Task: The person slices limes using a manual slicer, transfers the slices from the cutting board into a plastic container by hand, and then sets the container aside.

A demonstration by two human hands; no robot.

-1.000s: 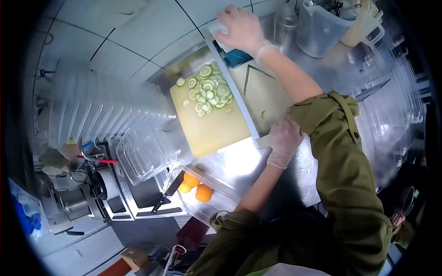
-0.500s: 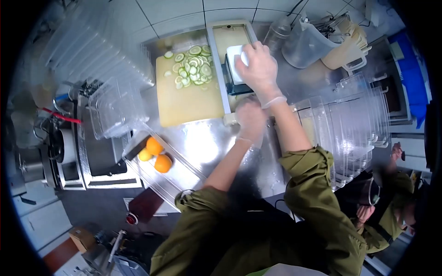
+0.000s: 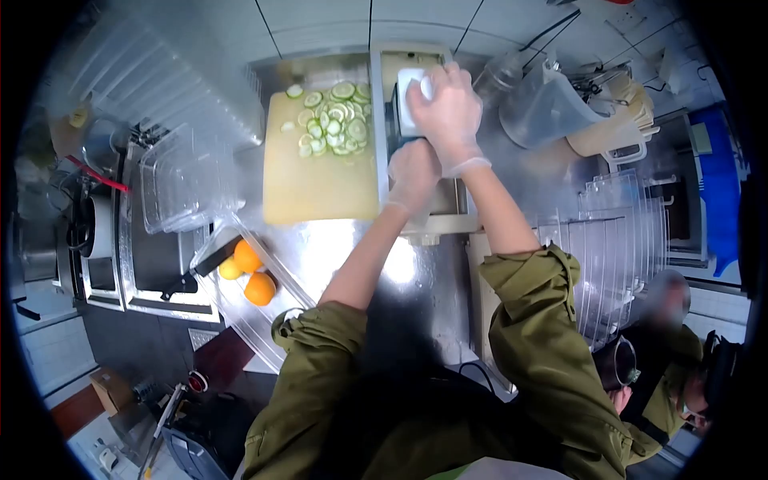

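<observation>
Both my hands wear clear gloves and work at a hand slicer with a long pale frame [image 3: 378,120]. My right hand [image 3: 452,118] is closed over the knob of its white pusher block [image 3: 407,108], which sits on a dark carriage. My left hand [image 3: 414,172] is closed, just on the near side of the carriage and over the frame. What its fingers grip is hidden. Thin green-rimmed lime slices [image 3: 340,120] lie loosely piled on the pale yellow cutting board [image 3: 320,196], left of the slicer.
Left, a clear tray [image 3: 276,320] carries two oranges [image 3: 260,289], a yellow citrus fruit [image 3: 230,268] and a black-handled knife [image 3: 216,258]. Clear containers [image 3: 184,180] stand behind it. On the right are a plastic jug [image 3: 544,108] and clear racked panels [image 3: 600,240]. A co-worker [image 3: 664,376] is lower right.
My left hand has moved from the slicer's near end up against the carriage. My right hand stays on the pusher block. The whole view has shifted slightly.
</observation>
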